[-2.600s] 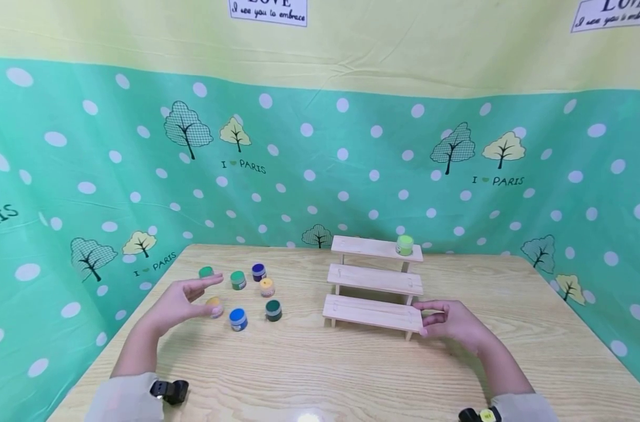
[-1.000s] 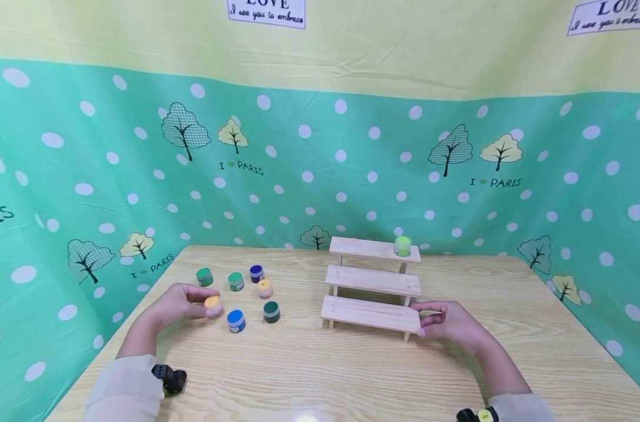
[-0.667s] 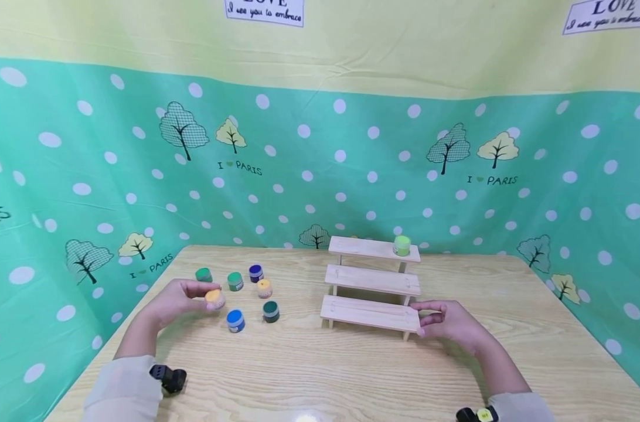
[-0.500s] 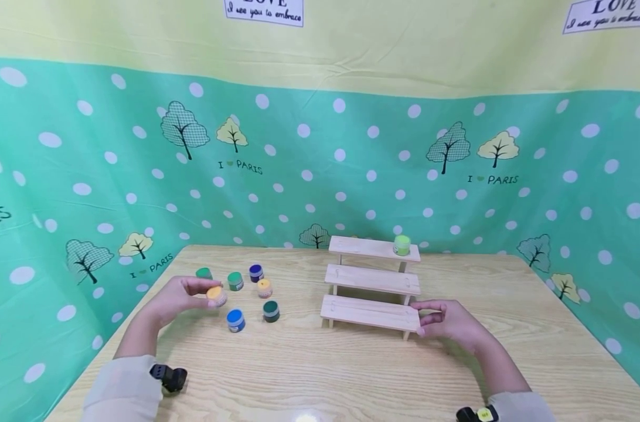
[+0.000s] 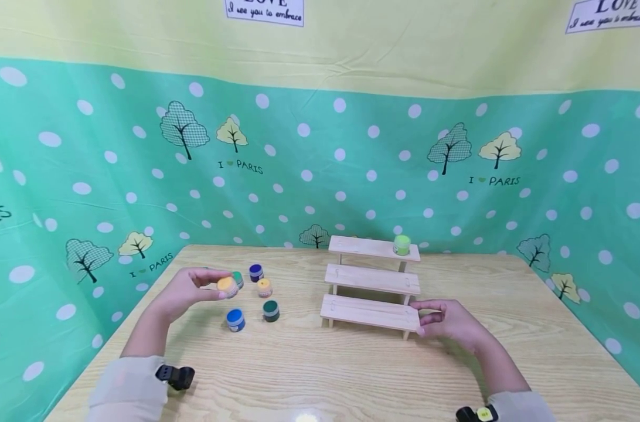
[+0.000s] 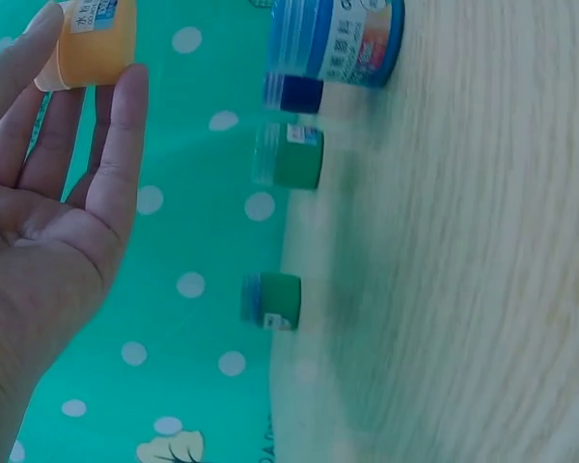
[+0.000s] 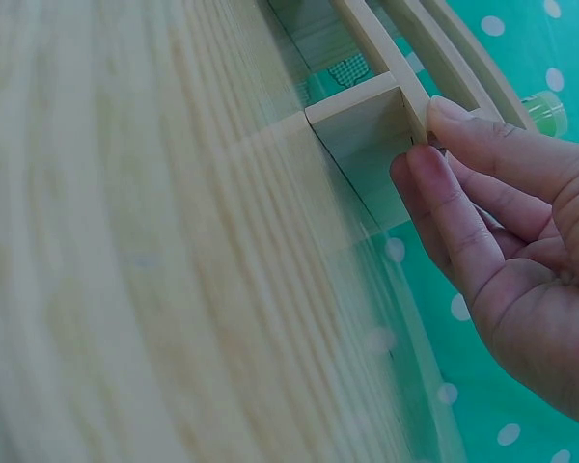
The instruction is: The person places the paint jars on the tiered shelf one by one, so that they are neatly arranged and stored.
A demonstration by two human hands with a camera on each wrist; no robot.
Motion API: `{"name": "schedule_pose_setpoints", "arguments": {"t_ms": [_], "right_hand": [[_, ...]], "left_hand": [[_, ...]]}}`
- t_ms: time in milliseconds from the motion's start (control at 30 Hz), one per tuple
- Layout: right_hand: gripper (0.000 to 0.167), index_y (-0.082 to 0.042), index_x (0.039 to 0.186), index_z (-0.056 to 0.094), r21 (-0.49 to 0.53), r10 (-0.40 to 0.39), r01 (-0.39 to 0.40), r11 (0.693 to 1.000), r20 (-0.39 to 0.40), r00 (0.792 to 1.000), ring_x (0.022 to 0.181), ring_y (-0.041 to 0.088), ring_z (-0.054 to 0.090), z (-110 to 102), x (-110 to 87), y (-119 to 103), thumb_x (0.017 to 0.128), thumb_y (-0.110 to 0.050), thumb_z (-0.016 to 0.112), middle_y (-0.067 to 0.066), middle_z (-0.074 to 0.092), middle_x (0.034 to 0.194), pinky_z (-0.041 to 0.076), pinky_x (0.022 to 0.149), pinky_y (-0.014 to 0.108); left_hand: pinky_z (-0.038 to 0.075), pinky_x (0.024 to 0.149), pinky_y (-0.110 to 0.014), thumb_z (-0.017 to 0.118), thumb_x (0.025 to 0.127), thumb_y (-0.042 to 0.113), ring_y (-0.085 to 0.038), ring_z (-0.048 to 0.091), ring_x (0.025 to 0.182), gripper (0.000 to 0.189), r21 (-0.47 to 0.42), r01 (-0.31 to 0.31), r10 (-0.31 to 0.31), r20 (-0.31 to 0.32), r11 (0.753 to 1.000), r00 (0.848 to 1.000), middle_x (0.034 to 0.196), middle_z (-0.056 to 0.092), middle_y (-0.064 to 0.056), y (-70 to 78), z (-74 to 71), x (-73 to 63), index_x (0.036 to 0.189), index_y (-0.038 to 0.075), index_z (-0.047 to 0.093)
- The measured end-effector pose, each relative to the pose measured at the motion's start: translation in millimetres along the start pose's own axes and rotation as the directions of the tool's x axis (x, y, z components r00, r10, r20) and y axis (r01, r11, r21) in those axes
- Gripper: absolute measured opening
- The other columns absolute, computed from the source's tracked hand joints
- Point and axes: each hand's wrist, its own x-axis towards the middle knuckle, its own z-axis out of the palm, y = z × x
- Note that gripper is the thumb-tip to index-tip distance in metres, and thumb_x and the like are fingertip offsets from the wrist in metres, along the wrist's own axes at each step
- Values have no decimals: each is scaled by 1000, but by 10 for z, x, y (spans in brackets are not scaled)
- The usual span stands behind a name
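Note:
My left hand [image 5: 190, 289] pinches a small paint jar with an orange-yellow lid [image 5: 227, 286] between thumb and fingers, raised off the table. In the left wrist view the orange paint jar [image 6: 96, 43] shows a printed label. Just behind it in the head view, a green-lidded jar [image 5: 238, 278] is partly covered. At the right, my right hand [image 5: 452, 322] pinches the end of the lowest board of a three-tier wooden stand [image 5: 370, 313]. In the right wrist view its thumb and fingertips grip the board's end [image 7: 412, 106].
A light-green jar [image 5: 402, 245] stands on the stand's top tier. Blue [image 5: 235, 320], dark green [image 5: 271, 310], purple-blue [image 5: 256, 272] and peach [image 5: 264, 287] jars stand on the wooden table [image 5: 299, 375]. Another green jar [image 6: 275, 301] shows in the left wrist view. A patterned curtain [image 5: 309, 146] hangs behind.
My left hand has taken hold of the orange-lidded jar, lifted it and carried it to the right and away from me. My right hand stays on the stand.

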Motion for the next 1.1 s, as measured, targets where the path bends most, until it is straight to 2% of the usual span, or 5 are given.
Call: {"name": "schedule_pose_setpoints", "arguments": {"t_ms": [133, 400, 633, 833, 1100], "right_hand": [[60, 10, 131, 54, 3, 3, -3, 1000, -4, 1000, 92, 24, 64, 5, 0, 8, 77, 1, 80, 18, 66, 108, 58, 77, 31], [62, 9, 131, 54, -2, 8, -8, 1000, -17, 1000, 92, 25, 64, 11, -4, 10, 76, 0, 80, 17, 66, 107, 58, 77, 31], [62, 9, 132, 53, 5, 5, -5, 1000, -1, 1000, 92, 24, 64, 6, -4, 9, 77, 0, 80, 17, 66, 108, 58, 76, 31], [61, 9, 131, 55, -6, 4, -4, 1000, -10, 1000, 93, 24, 63, 1, -4, 13, 76, 0, 80, 17, 65, 110, 58, 77, 31], [61, 9, 130, 56, -12, 9, -9, 1000, -18, 1000, 94, 26, 63, -11, 13, 30, 75, -1, 81, 17, 64, 110, 58, 77, 32]], "left_hand": [[53, 87, -26, 81, 80, 16, -8, 59, 107, 47, 0, -40, 40, 3, 999, 999, 119, 67, -5, 84, 62, 6, 122, 0, 66], [57, 83, -32, 82, 79, 12, -13, 63, 101, 46, -59, -94, 96, 20, 994, 995, 122, 64, -18, 186, 189, 35, 119, -4, 66], [58, 82, -32, 82, 79, 13, -30, 66, 99, 44, -77, -121, 123, 23, 990, 992, 120, 66, -14, 240, 332, 46, 118, -3, 67], [57, 83, -31, 81, 80, 14, -25, 64, 102, 46, -91, -109, 113, 38, 990, 993, 122, 64, -16, 332, 447, 60, 119, -5, 66], [58, 80, -31, 82, 79, 13, -28, 68, 91, 43, -120, -129, 137, 61, 984, 989, 115, 64, -14, 488, 606, 66, 116, -3, 68]]}}
